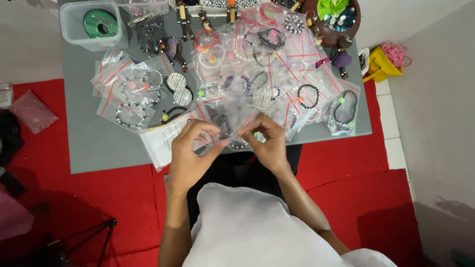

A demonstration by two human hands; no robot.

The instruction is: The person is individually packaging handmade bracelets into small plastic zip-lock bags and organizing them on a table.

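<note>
I see my left hand (190, 151) and right hand (267, 141) meeting at the near edge of the grey table (94, 143), both sets of fingers pinched shut on a small clear zip bag (232, 131) held between them, just above that edge. Behind the bag, farther onto the table, lies a spread of bagged bead bracelets (247, 74). A clear plastic tub (91, 24) with a green spool sits at the table's far left corner.

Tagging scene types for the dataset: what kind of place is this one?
Likely a home craft spot for making or packing beaded jewellery: a low grey table on red floor mats, piled with bracelets in clear zip bags, a spool of cord in a tub, and a bowl of beads.
</note>
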